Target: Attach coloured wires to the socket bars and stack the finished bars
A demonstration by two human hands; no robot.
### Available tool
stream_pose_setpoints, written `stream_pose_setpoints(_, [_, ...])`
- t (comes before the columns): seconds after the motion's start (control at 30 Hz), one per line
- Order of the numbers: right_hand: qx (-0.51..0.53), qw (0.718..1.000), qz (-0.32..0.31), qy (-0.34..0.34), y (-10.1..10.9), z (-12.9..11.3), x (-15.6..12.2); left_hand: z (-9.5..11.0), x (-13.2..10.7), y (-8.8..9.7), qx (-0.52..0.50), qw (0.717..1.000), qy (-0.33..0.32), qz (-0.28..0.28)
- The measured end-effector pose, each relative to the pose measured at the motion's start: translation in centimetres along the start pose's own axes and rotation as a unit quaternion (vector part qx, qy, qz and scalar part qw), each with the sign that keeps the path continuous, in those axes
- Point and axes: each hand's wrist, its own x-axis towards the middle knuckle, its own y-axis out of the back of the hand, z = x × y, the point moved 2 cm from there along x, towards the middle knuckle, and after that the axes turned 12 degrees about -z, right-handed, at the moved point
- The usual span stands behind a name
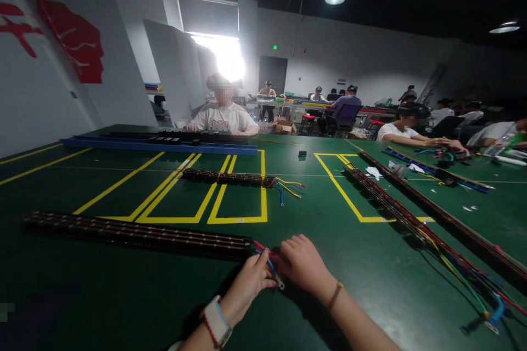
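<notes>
A long dark bar assembly [144,236] with rows of thin rods lies on the green table, its wire end toward my hands. From that end come a red wire [258,245] and a blue wire [270,266] tipped with a metal ring terminal [280,285]. My left hand [252,281] is closed, thumb and fingers pinching the blue wire close to the bar's end. Just to its right, my right hand [303,263] has curled fingers at the red wire; its fingertips are partly hidden.
A shorter wired bar [226,177] lies farther back across yellow tape lines. On the right are long bars with wires [387,203] and paper scraps [374,173]. A person [224,115] sits opposite behind a blue rail [164,146]; another person [405,129] works at far right.
</notes>
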Motion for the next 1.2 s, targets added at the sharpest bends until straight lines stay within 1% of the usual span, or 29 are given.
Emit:
stream_pose_setpoints(0.07, [0.012,0.999,-0.012,-0.036,-0.4,1.0,0.0,0.0,0.0,0.2,0.012,1.0,0.004,-0.003])
stream_pose_setpoints(0.17, [0.047,0.996,-0.027,-0.065,-0.9,2.2,0.4,0.0,-0.1,0.3,0.024,1.0,0.008,-0.012])
stream_pose_setpoints(0.3, [0.068,0.994,-0.01,-0.087,-1.2,3.5,1.9,0.2,-0.5,0.3,0.029,0.999,0.018,-0.011])
stream_pose_setpoints(0.4, [0.065,0.994,-0.001,-0.084,-1.3,4.3,3.3,0.4,-0.6,0.2,0.036,0.999,0.02,0.007])
stream_pose_setpoints(0.5, [0.081,0.993,-0.002,-0.084,-1.8,4.9,3.8,0.4,-0.6,0.2,0.029,0.999,0.022,0.012])
stream_pose_setpoints(0.67, [0.125,0.99,-0.005,-0.061,-2.8,5.0,3.1,0.9,-0.8,-0.2,-0.015,1.0,0.004,-0.007])
stream_pose_setpoints(0.77, [0.13,0.99,0.005,-0.056,-2.8,4.9,2.8,1.0,-0.9,-0.2,-0.011,1.0,-0.007,0.006])
stream_pose_setpoints(0.87, [0.132,0.99,0.012,-0.051,-2.7,4.8,2.6,1.0,-0.8,0.3,0.047,0.999,0.001,0.022])
stream_pose_setpoints(0.93, [0.135,0.99,0.015,-0.045,-2.5,4.7,2.6,1.4,-0.8,0.7,0.106,0.994,0.027,0.026])
stream_pose_setpoints(1.07, [0.139,0.989,0.017,-0.043,-2.4,4.7,2.5,2.8,-1.2,1.5,0.231,0.969,0.083,0.013])
stream_pose_setpoints(1.13, [0.141,0.989,0.014,-0.042,-2.4,4.7,2.5,3.3,-1.2,1.7,0.267,0.96,0.088,0.009])
stream_pose_setpoints(1.2, [0.142,0.989,0.009,-0.044,-2.5,4.7,2.6,3.3,-1.1,1.9,0.277,0.957,0.083,0.008])
